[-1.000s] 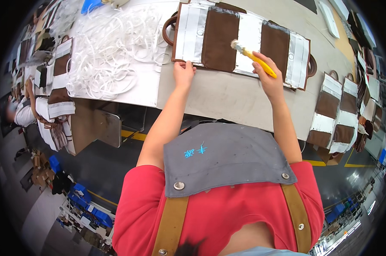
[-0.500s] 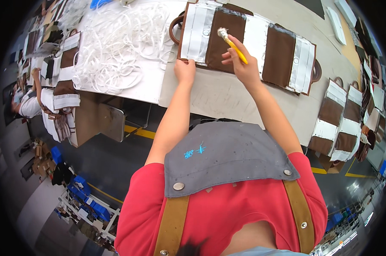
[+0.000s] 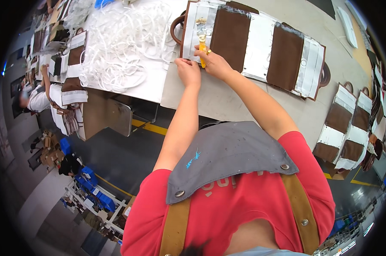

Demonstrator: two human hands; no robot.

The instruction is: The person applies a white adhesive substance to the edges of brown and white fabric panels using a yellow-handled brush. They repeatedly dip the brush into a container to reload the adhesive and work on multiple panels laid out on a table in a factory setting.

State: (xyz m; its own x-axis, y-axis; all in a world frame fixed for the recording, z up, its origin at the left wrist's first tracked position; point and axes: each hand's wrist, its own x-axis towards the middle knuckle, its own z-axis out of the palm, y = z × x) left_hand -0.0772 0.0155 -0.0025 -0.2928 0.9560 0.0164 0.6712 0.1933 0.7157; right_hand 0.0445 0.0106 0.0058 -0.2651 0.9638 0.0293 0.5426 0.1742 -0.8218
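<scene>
A brown and white bag panel [image 3: 231,38] with a looped handle at each end lies flat on the table in front of me. My right hand [image 3: 215,65] grips a brush [image 3: 203,52] by its yellow handle. The pale, smeared bristles are over the white strip [image 3: 192,32] at the panel's left end; whether they touch it I cannot tell. My left hand [image 3: 188,71] is closed at the panel's lower left corner, its fingertips pinching the edge there.
A tangled heap of white strips [image 3: 116,47] covers the table's left part. Several similar bag panels [image 3: 340,113] hang over the table edge at the right. Farther left, a person in a white top [image 3: 39,99] works beside more panels [image 3: 74,81].
My right hand has moved left with the brush, from over the brown section to the white strip at the left end. My left hand stays at the corner.
</scene>
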